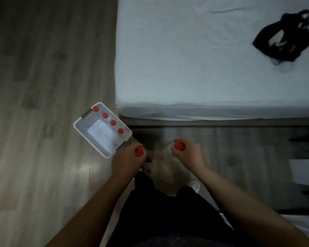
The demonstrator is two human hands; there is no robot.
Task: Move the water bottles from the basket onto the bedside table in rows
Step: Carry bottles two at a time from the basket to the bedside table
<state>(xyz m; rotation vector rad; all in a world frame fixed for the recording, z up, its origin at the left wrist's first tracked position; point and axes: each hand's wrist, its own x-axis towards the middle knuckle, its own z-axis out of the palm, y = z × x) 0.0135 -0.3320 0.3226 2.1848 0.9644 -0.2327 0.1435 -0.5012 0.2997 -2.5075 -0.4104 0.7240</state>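
Note:
A white plastic basket (82,132) stands on the wooden floor at the bed's corner. Several clear water bottles with red caps (113,122) stand in a row along its right wall. My left hand (127,162) grips a red-capped bottle (139,151) by the neck, just right of the basket's near corner. My right hand (188,154) holds a second red-capped bottle (179,146) by the neck, above the floor near my feet. Both bottle bodies are blurred and mostly hidden beneath the hands.
A bed with a pale sheet (212,56) fills the upper right, and a black bag (284,36) lies on it. Dark shapes and a white object (303,172) sit at the right edge. My legs in dark trousers (168,211) are below.

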